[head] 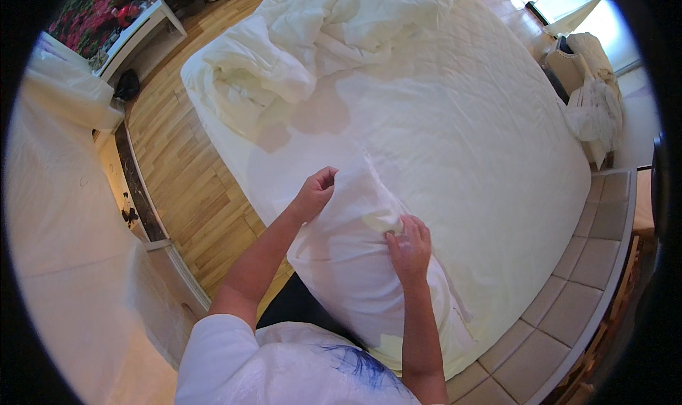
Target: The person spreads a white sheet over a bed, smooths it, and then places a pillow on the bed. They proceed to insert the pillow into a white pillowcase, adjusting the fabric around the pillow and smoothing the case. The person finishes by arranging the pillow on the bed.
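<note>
A white pillow in a pale pillowcase [346,277] lies at the near left edge of the bed, against my body. My left hand [317,192] has its fingers curled on the case's far left edge. With thumb and fingers, my right hand [411,248] pinches a fold on the case's right side, where the cloth bunches up. A loose hem of the case runs down to the lower right, near my right forearm. Beneath it all spreads a cream fitted sheet [495,192] over the mattress; the pillow's underside is hidden.
A rumpled cream quilt [330,37] is heaped at the bed's far end. The padded headboard [559,298] curves along the right. Wooden floor [186,160] borders the bed's left side. A plastic-covered item [69,192] stands at far left, a white desk [141,32] beyond.
</note>
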`<state>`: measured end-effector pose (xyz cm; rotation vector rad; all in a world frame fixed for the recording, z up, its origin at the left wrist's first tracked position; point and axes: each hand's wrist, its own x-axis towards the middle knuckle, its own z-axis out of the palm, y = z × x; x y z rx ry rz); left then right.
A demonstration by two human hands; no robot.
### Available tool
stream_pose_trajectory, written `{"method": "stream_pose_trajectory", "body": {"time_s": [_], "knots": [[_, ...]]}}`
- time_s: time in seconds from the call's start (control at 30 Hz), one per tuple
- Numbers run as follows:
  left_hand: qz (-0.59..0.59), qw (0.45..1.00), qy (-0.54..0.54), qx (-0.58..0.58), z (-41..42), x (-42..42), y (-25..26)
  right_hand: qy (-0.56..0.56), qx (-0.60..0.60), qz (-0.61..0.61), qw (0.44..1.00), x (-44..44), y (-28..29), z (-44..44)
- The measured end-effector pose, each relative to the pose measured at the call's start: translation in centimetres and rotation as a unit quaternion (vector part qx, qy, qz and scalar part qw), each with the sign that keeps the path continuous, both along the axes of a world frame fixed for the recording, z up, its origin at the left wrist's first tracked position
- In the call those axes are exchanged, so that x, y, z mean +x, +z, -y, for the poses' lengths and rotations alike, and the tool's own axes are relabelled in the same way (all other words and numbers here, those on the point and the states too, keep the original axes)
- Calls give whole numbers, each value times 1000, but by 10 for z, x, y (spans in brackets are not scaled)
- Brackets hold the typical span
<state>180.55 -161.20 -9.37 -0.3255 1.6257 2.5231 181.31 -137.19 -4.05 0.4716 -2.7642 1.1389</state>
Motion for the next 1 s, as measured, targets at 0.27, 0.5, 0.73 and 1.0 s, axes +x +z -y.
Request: {"method": "stream_pose_trajectory", "body": {"time_s": [0.27, 0.5, 0.73, 1.0], "knots": [[-21, 1000, -15, 18, 2, 3, -3, -13, -25, 36, 999, 3, -40, -13], [-63, 989, -106, -82, -9, -15, 6, -134, -261, 382, 876, 12, -46, -29], [-53, 979, -136, -145, -17, -37, -1, -104, -351, 487, 793, 15, -48, -35], [15, 972, -71, -222, -16, -22, 0, -38, -112, 77, 990, -10, -16, -1]]}}
